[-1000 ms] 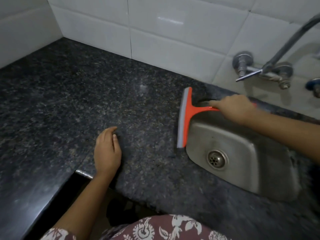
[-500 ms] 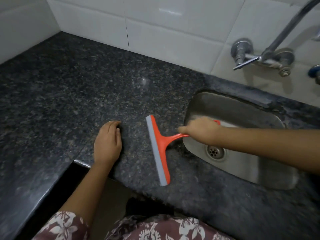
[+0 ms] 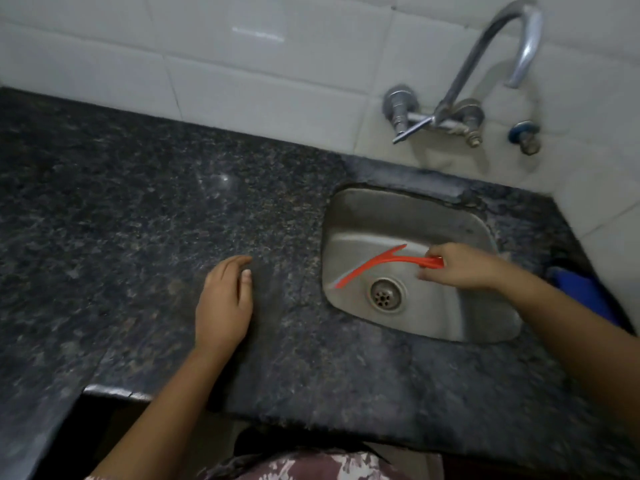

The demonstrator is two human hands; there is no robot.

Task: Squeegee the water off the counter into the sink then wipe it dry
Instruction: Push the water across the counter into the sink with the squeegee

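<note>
While the right hand is closing its fingers around the handle end of an orange squeegee, the tool is hanging over the basin of the steel sink, its blade edge blurred and angling down toward the basin's left wall, just above the drain. The left hand is lying palm down on the dark speckled counter, fingers loosely together and gripping nothing, just left of the sink. A curved tap is jutting from the white tiled wall behind, and something blue is sitting at the counter's right edge.
</note>
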